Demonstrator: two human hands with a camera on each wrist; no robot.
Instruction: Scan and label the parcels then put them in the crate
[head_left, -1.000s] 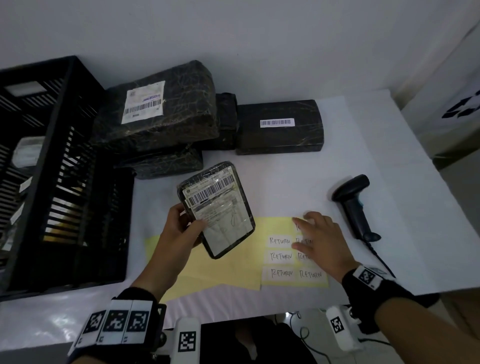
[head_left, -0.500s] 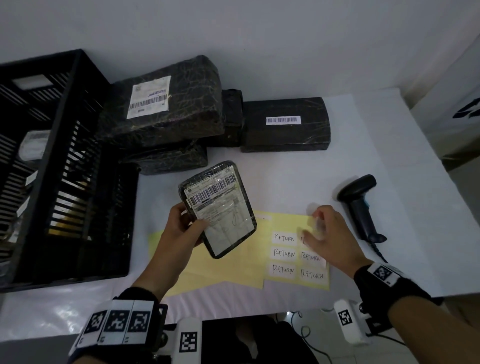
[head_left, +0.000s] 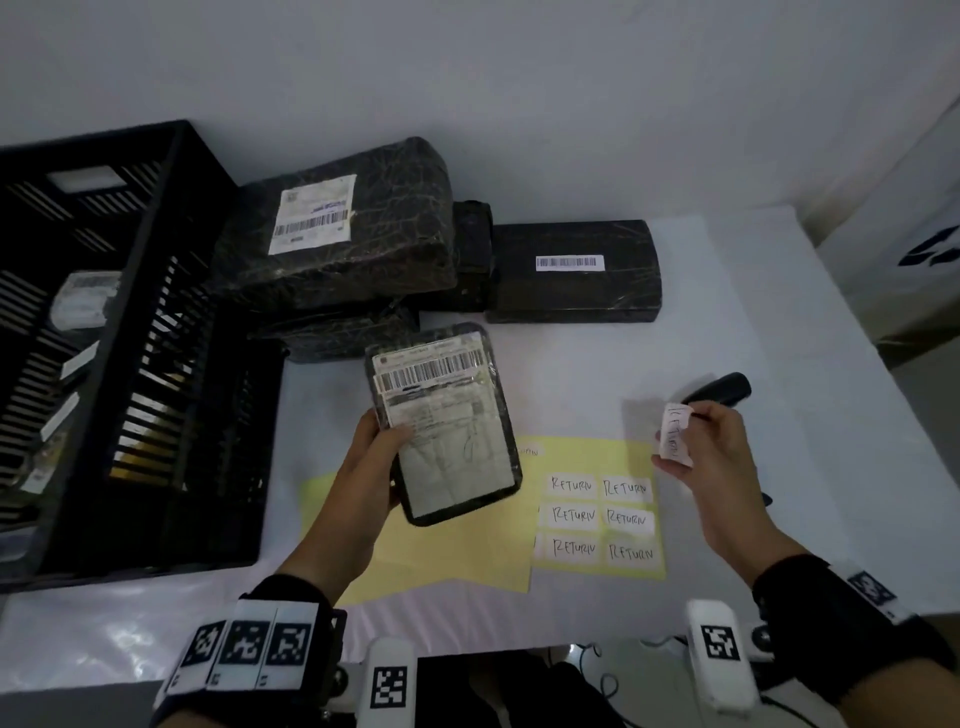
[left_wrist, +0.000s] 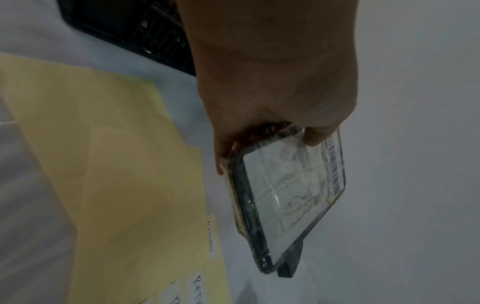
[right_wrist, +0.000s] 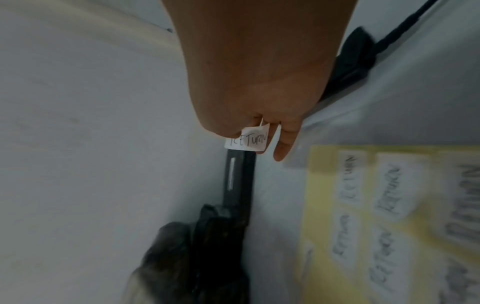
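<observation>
Left hand (head_left: 371, 457) grasps the small parcel (head_left: 447, 421) by its lower left edge, thumb over the front, held above the desk (head_left: 727, 322) and the yellow sheets (head_left: 452, 561). Right hand (head_left: 722, 457) pinches a peeled RETURN sticker (head_left: 675, 434) between thumb and fingertips, well apart from the parcel, over the scanner (head_left: 722, 389). The crate (head_left: 171, 218) sits left.

Risks, judged from here: sticker looks curled, so it could fold onto itself or stick to the fingers; landing on the parcel's barcode (head_left: 431, 370) would cover it; one-handed edge grip on glossy wrap could slip when the sticker gets pressed down.

Hard to tell: most of the scanner is hidden behind the right hand in the head view. Sticker's glue side is not visible. Crate contents are dim, something pale inside, unclear what. Left wrist view hides the fingers under the parcel. Right wrist view is blurry, the stickers left on the sheet (right_wrist: 389, 205) smeared. Whether this parcel is scanned can't be told
</observation>
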